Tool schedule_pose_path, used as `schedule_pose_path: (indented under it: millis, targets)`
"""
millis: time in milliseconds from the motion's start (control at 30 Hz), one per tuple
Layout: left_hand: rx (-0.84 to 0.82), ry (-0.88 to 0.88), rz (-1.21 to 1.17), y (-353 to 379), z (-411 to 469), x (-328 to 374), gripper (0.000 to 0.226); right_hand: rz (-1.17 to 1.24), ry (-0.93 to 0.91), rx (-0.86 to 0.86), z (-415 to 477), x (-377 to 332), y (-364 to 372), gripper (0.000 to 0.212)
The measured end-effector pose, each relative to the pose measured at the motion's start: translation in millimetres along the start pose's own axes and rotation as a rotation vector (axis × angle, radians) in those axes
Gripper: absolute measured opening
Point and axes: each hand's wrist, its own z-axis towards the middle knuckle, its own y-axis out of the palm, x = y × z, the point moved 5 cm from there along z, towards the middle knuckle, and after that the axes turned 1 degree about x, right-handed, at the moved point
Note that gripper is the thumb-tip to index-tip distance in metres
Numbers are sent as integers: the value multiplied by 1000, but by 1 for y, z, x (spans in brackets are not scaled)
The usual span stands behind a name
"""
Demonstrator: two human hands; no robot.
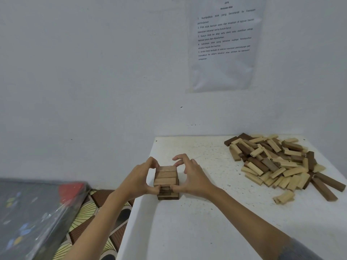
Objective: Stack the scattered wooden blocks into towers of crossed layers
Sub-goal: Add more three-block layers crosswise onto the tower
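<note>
A short tower of wooden blocks (pixel 166 177) stands near the left edge of the white table (pixel 206 222), its top layer three light blocks side by side over crossed layers below. My left hand (pixel 139 180) grips the tower from the left, fingers at the far corner, thumb at the near side. My right hand (pixel 191 177) grips it from the right, thumb low on the near face, fingers curled over the far top edge. A heap of loose light and dark blocks (pixel 277 166) lies at the table's far right.
A single light block (pixel 284 197) lies apart in front of the heap. A printed sheet (pixel 224 44) hangs on the wall behind. Left of the table, a dark plastic-wrapped package (pixel 33 216) lies on a patterned floor mat (pixel 93 212).
</note>
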Motion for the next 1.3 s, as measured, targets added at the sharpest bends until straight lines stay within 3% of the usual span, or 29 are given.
schedule_pose_path:
  millis: [467, 667, 800, 967, 1100, 1300]
  targets:
    - [-8, -17, -103, 6, -4, -7, 58, 69, 3, -11, -7, 0, 3, 66]
    - [20, -25, -121, 6, -7, -8, 74, 71, -9, -13, -11, -1, 2, 66]
    - [63, -18, -165, 3, -15, -11, 91, 57, -36, -56, -18, 3, 4, 80]
    - [146, -151, -352, 8, -29, -12, 95, 173, 116, -62, -27, 18, 12, 87]
    - [52, -293, -495, 30, -37, -22, 77, 159, 173, -48, -27, 18, 23, 84]
    - [-25, -319, -539, 40, -33, -14, 85, -6, 151, -88, -24, 8, 35, 85]
